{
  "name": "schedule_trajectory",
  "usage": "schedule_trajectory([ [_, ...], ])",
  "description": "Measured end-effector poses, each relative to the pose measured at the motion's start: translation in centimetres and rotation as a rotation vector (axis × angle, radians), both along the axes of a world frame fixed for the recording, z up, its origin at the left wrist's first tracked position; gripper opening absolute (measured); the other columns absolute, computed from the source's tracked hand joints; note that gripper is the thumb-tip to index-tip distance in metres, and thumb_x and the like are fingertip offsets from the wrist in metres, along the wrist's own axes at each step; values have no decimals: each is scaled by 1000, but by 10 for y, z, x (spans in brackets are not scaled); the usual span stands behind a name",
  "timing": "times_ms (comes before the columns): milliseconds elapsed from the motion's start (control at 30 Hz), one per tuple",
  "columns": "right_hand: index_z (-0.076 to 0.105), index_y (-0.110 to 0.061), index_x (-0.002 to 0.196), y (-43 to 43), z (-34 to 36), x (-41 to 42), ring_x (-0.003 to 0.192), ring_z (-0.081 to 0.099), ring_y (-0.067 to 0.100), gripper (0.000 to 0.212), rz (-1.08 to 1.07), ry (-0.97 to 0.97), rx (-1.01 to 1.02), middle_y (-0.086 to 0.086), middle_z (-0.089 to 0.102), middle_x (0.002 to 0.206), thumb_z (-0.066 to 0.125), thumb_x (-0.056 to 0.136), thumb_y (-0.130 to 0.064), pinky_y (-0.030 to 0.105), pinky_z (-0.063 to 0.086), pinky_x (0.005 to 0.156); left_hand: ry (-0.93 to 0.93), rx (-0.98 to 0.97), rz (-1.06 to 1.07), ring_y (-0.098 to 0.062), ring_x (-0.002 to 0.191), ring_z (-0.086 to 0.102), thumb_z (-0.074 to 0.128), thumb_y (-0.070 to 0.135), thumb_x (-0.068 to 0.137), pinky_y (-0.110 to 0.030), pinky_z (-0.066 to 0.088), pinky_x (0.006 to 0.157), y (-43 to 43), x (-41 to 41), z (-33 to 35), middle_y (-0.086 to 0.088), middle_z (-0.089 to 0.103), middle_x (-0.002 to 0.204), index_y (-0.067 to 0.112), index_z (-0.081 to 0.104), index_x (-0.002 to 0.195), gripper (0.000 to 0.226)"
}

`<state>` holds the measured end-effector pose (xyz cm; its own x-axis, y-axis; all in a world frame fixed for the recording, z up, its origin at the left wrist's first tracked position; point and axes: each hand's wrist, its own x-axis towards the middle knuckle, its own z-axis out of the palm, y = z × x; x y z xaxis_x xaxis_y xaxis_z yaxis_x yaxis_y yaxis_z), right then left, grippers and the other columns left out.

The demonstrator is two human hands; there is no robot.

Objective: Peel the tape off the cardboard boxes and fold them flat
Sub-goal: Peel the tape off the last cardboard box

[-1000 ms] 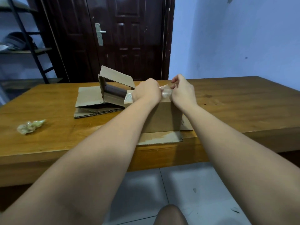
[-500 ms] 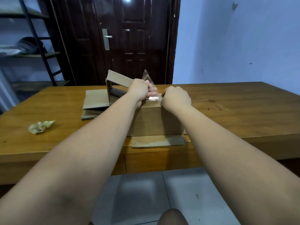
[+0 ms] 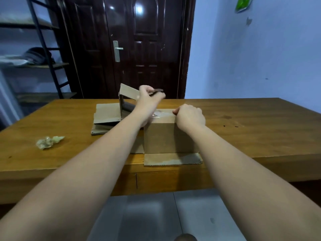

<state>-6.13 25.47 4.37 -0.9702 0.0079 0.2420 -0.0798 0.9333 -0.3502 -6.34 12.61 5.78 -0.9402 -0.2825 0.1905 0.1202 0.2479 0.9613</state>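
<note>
A brown cardboard box (image 3: pixel 162 138) stands near the front edge of the wooden table (image 3: pixel 251 129), with its bottom flap (image 3: pixel 173 159) lying flat toward me. Clear tape (image 3: pixel 160 114) runs along the box top. My left hand (image 3: pixel 149 97) is raised above and behind the box and pinches the peeled end of the tape; the hand is blurred. My right hand (image 3: pixel 189 115) rests curled on the right part of the box top and holds it down.
Flattened cardboard pieces (image 3: pixel 106 117) lie behind and left of the box, and one half-folded box (image 3: pixel 127 96) stands on them. A crumpled wad of tape (image 3: pixel 48 141) lies at the table's left. A dark door and a metal shelf stand behind.
My left hand has lifted up and away from the box top, pulling the tape strip with it. My right hand stays on the box. The camera has tilted upward.
</note>
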Motion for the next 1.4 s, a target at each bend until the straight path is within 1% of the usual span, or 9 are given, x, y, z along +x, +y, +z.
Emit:
schedule_trajectory([
  [100, 58, -13, 122, -6, 4, 5, 119, 46, 35, 40, -19, -29, -21, 11, 59, 123, 44, 94, -38, 47, 48, 93, -161, -763, 166, -26, 107, 41, 63, 48, 85, -32, 39, 83, -1, 2, -10, -11, 31, 127, 18, 51, 116, 45],
  [233, 56, -14, 114, -17, 10, 5, 116, 51, 38, 49, -70, -59, -4, 12, 61, 119, 52, 88, -55, 47, 48, 92, -262, -886, 177, -22, 86, 46, 57, 60, 84, -31, 41, 74, -10, -3, -11, -14, 47, 120, 10, 58, 116, 59],
  [433, 50, -22, 122, -24, 7, 3, 116, 52, 35, 39, -35, -74, 32, 10, 60, 119, 54, 93, -47, 50, 36, 99, -197, -1043, 105, -31, 105, 53, 49, 32, 98, -33, 42, 80, -20, 1, -2, -17, 60, 112, 2, 62, 112, 35],
  [600, 52, -34, 134, -28, 10, 0, 138, 25, 45, 36, 15, -154, 71, 13, 47, 140, 49, 99, -32, 64, 12, 109, -139, -710, 115, -31, 98, 60, 49, 22, 99, -40, 49, 83, -34, 0, -13, -16, 65, 103, 8, 55, 86, 20],
  [733, 51, -31, 136, -27, 6, -3, 141, 20, 45, 37, 19, -149, 70, 13, 43, 145, 45, 100, -36, 65, 10, 110, -74, -61, 212, -20, 70, 63, 43, 7, 99, -36, 58, 66, -44, -1, -19, -9, 64, 92, -1, 48, 113, 17],
  [1033, 53, -35, 134, -25, 2, -8, 139, 26, 42, 38, 28, -120, 65, 8, 47, 142, 41, 99, -44, 62, 15, 108, -236, 1031, 74, -28, 102, 64, 38, 0, 100, -31, 57, 78, -53, 7, -29, -20, 58, 119, -1, 50, 121, 24],
  [1133, 53, -39, 133, -23, 2, -7, 137, 30, 39, 38, 50, -107, 58, 6, 49, 141, 40, 99, -47, 59, 20, 107, -262, 1106, 47, -32, 107, 63, 34, 5, 100, -33, 51, 97, -47, 2, -38, -27, 59, 113, -2, 52, 110, 22],
  [1300, 53, -39, 133, -23, 1, -6, 137, 31, 39, 37, 53, -99, 63, 7, 49, 141, 41, 99, -46, 60, 18, 109, -260, 1035, -57, -34, 101, 65, 46, 39, 96, -42, 51, 97, -47, -4, -35, -20, 63, 109, 7, 49, 115, 37],
  [1400, 54, -37, 134, -24, 1, -6, 136, 32, 39, 38, 44, -101, 69, 7, 49, 140, 42, 99, -45, 61, 16, 109, -260, 863, -125, -33, 102, 63, 52, 21, 97, -42, 49, 99, -44, 5, -31, -18, 59, 103, 8, 45, 128, 35],
])
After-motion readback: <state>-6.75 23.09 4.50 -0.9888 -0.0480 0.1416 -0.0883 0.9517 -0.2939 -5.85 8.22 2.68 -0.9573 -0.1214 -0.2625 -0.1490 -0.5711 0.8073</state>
